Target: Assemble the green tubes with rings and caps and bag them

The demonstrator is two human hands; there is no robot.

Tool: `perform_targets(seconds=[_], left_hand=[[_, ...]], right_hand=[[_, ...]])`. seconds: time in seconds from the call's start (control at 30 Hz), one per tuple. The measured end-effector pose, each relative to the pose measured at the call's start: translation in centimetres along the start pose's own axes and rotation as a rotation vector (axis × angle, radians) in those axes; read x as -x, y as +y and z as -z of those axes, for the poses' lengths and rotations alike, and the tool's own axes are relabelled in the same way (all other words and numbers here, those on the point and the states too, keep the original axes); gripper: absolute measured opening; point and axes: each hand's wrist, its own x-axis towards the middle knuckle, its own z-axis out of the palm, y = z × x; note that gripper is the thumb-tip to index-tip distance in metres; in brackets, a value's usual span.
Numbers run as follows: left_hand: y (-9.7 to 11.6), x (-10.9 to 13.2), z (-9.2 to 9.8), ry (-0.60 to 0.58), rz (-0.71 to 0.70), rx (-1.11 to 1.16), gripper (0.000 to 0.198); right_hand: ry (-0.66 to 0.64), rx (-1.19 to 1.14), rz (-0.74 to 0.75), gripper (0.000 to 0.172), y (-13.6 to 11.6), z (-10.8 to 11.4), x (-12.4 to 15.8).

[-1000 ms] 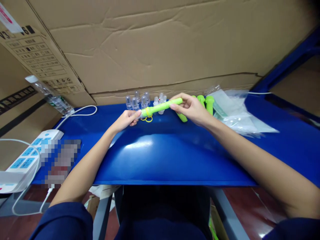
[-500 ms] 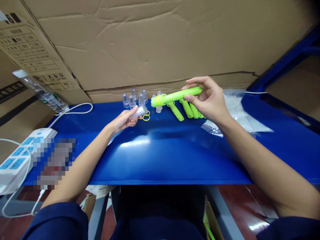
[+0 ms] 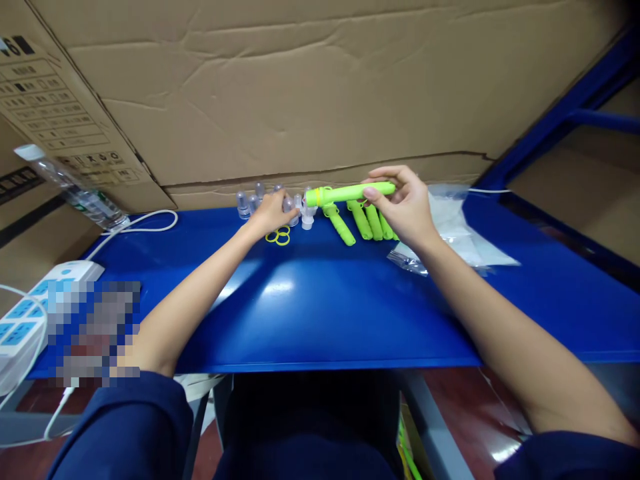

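My right hand point(image 3: 403, 203) pinches a lime-green tube point(image 3: 350, 193) near its right end, holding it level above the table. A yellow ring point(image 3: 318, 197) circles the tube's left end. Over by the clear plastic caps point(image 3: 243, 205), my left hand point(image 3: 271, 213) has its fingers and thumb around one clear cap point(image 3: 291, 212), partly hidden by the fingers. Several such caps stand upright about this hand. Yellow rings point(image 3: 283, 236) lie just below it. Behind and below the held tube, more green tubes point(image 3: 341, 227) rest on the table.
Clear plastic bags point(image 3: 455, 233) lie by my right forearm. On the left are a water bottle point(image 3: 75, 190), a power strip point(image 3: 30, 313), a white cable point(image 3: 150, 227) and a blurred-out object point(image 3: 97, 333). Cardboard point(image 3: 280, 100) walls the back of the blue table point(image 3: 320, 320).
My left hand, with a clear cap in it before, has moved up and forward to the standing caps. My right hand still holds the green tube, in nearly the same place.
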Motion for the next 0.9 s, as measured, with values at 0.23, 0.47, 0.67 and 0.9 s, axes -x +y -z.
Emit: perform_targets(seconds=[0.23,0.47,0.67,0.9], left_hand=[[0.0,-1.8,-0.2,-0.05,-0.095,-0.056,0.021],[-0.2,-1.8,0.6,-0.149,-0.099,-0.034,0.023],[-0.3,-1.9,0.8,-0.088,-0.103,-0.024,0.026],[0.5,-2.3,3.8,0.01,-0.174,-0.004,0.025]], right_hand=[[0.038,-0.012,0.004,0.048,-0.6,-0.3,0.1],[0.045,-0.017,-0.002,0.048,-0.2,-0.3,0.0],[0.041,-0.007,0.01,0.045,-0.1,-0.5,0.2],[0.066,0.011,0.025,0.041,0.4,-0.4,0.2]])
